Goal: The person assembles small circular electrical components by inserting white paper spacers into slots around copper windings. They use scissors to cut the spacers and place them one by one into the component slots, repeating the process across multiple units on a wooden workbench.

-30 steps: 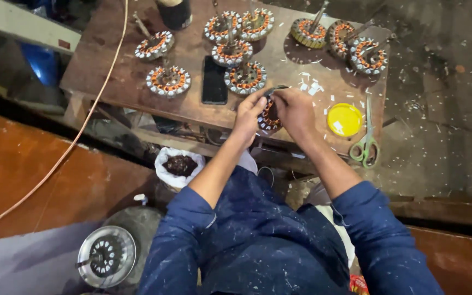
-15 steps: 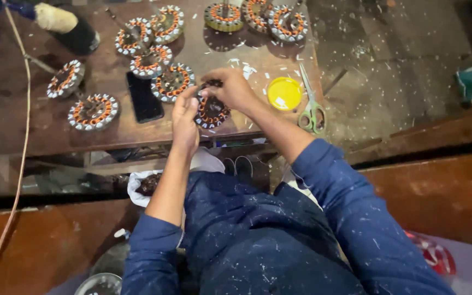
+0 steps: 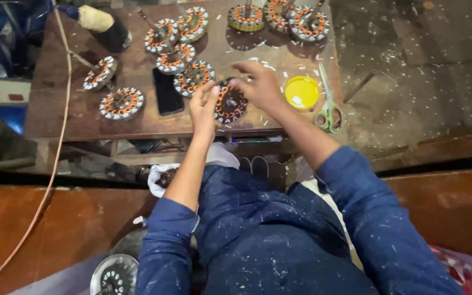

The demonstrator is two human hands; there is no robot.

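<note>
A round motor stator (image 3: 229,104) with copper windings lies near the front edge of a low wooden table (image 3: 137,123). My left hand (image 3: 203,106) rests flat against the stator's left side, fingers together. Over its right side hovers my right hand (image 3: 260,84), fingers bent and pinched above the windings. Whether the fingers pinch a wire is too small to tell. Both sleeves are dark blue with pale flecks.
Several more wound stators (image 3: 121,102) are spread over the table. A black phone (image 3: 167,92) lies left of my hands, a yellow lid (image 3: 301,92) and green-handled scissors (image 3: 328,112) to the right. A dark bottle (image 3: 105,26) lies at the back left. A cable (image 3: 55,153) runs down the left.
The camera view has shifted, so the table sits further left. My right hand has lifted a little above the stator, while my left hand stays against its side.
</note>
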